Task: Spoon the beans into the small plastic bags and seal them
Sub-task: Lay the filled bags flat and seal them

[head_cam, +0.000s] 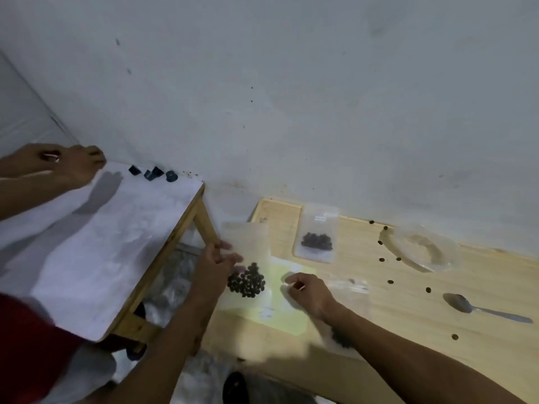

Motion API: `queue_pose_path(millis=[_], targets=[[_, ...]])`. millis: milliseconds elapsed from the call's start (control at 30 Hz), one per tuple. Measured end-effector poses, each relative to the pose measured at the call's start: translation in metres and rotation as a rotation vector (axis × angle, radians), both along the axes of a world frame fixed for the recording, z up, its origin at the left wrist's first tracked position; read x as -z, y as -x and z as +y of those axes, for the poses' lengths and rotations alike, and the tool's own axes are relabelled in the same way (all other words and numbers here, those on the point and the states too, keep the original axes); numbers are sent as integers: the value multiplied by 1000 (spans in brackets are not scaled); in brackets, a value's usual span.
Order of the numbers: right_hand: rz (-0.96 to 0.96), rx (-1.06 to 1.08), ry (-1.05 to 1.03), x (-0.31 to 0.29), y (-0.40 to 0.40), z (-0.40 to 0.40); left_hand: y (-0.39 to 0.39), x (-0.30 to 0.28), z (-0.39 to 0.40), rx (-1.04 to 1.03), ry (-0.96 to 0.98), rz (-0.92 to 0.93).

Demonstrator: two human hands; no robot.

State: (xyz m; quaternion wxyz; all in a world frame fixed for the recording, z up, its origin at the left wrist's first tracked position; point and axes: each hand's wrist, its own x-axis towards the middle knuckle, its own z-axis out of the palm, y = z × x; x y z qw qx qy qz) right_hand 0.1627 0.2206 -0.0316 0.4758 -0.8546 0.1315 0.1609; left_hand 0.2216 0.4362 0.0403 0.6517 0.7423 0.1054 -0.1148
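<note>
A small clear plastic bag (pixel 248 246) with a clump of dark beans (pixel 246 280) lies tilted at the left end of the low wooden table (pixel 408 330). My left hand (pixel 214 265) grips its left edge, fingers over the plastic. My right hand (pixel 307 290) is just right of this bag with curled fingers; blur hides whether it pinches anything. A second bag of beans (pixel 316 237) lies flat further back. A metal spoon (pixel 478 308) rests at the right. A clear dish (pixel 423 249) stands behind the spoon.
Loose beans (pixel 390 281) are scattered near the dish. Empty bags (pixel 348 285) and a yellow sheet (pixel 291 319) lie by my right hand. A white-topped stool (pixel 96 246) stands at the left, another person's hand (pixel 61 164) and small dark pieces (pixel 151 173) over it.
</note>
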Motion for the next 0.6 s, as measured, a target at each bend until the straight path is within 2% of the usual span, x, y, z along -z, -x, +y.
queue_pose_path(millis=[133,300,400,600], targets=[[-10,-257,142,26,1,23,5,0,26,-95,-46,-9],[-149,-471,337,32,-1,37,15,7,50,-117,-98,-11],[-151,-456,352,33,-5,43,18,7,55,-116,-98,-5],[-32,-294,124,28,-18,39,14,4,44,-86,-78,1]])
